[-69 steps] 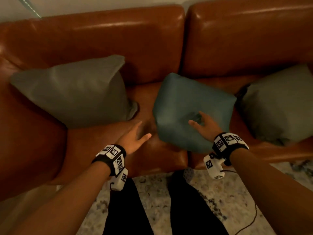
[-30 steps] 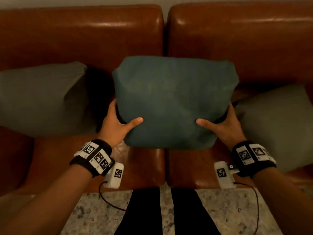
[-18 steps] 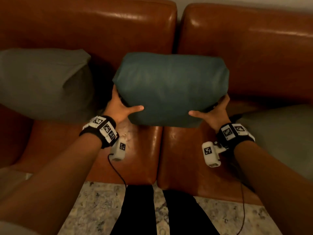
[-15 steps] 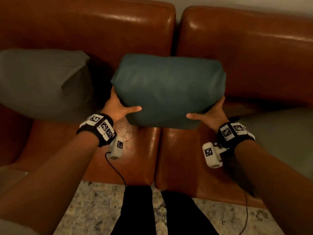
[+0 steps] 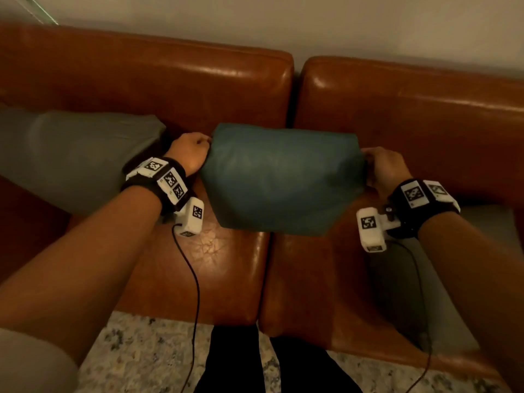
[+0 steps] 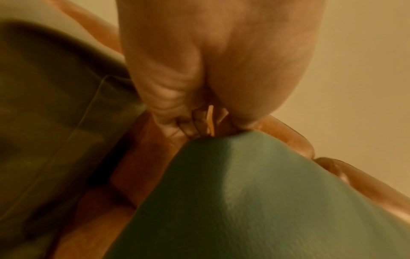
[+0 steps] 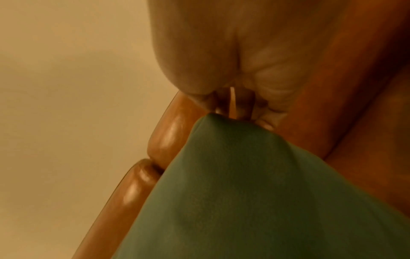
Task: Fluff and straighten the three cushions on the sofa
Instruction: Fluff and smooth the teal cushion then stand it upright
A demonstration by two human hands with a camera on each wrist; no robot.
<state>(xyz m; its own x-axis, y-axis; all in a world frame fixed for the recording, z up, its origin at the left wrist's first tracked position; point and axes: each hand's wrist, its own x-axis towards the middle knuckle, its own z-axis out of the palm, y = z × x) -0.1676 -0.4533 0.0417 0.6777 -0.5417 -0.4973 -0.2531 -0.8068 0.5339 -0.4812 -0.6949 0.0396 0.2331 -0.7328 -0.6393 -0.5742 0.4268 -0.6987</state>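
Observation:
A teal cushion (image 5: 280,177) hangs above the seam between the two seats of the brown leather sofa (image 5: 232,268), held up between both hands. My left hand (image 5: 190,151) pinches its upper left corner, fingers curled tight on the fabric (image 6: 255,201). At the opposite upper corner my right hand (image 5: 382,168) grips the cushion (image 7: 255,192) the same way. A grey-green cushion (image 5: 76,154) leans at the sofa's left end. Another grey-green cushion (image 5: 487,219) lies at the right, mostly hidden behind my right forearm.
The sofa's back cushions (image 5: 411,114) rise behind the teal cushion, with a pale wall (image 5: 312,21) above. A speckled rug (image 5: 147,355) lies in front of the sofa, and dark trouser legs (image 5: 272,364) stand on it. Cables hang from both wrist cameras.
Both hands have shifted from the cushion's lower sides up to its top corners. The cushion now hangs lower and farther from the camera, stretched between the two grips.

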